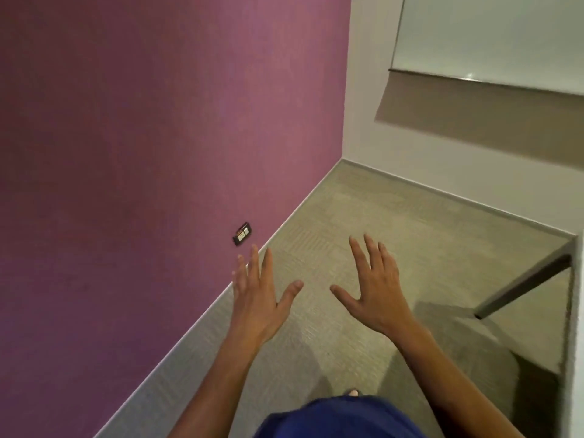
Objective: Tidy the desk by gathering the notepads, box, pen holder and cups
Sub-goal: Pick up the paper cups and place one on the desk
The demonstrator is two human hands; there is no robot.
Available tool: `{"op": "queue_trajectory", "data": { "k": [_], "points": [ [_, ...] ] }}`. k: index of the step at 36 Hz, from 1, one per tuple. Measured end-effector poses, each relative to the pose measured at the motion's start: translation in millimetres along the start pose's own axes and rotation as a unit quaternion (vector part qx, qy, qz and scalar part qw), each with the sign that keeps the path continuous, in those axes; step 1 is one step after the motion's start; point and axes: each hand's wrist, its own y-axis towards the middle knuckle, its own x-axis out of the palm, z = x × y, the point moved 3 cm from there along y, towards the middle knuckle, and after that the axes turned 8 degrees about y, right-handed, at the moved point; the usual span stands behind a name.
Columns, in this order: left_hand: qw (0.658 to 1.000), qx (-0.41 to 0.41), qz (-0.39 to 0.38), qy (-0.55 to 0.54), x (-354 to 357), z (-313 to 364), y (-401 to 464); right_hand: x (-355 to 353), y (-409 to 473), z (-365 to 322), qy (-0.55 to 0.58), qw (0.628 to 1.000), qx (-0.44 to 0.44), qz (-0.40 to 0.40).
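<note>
With fingers spread and holding nothing, the left hand [259, 298] and right hand [376, 289] hover over grey carpet [363, 216] beside a purple wall [158, 121], probably readying to start; no notepads, box, pen holder or cups are in view.

Hands: the left hand [259, 295] and the right hand [376, 286] are side by side over the floor [395, 222].
Left: a wall [142, 137] bearing a socket [242, 233] low down.
Far right: a table [573, 311], its leg [521, 287] on the floor.
</note>
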Motion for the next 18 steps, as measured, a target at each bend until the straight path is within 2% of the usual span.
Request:
{"op": "queue_trajectory", "data": {
  "k": [6,18],
  "points": [
    [0.997,0.067,-0.027,0.004,4.6,71.1,95.0,-46.5,65.2,47.9,-0.003,0.998,0.051,0.031],
    [0.977,0.201,-0.066,0.027,52.2,176.2,302.1,-80.0,193.4,158.2,-0.018,0.985,0.150,0.089]
  ]
}}
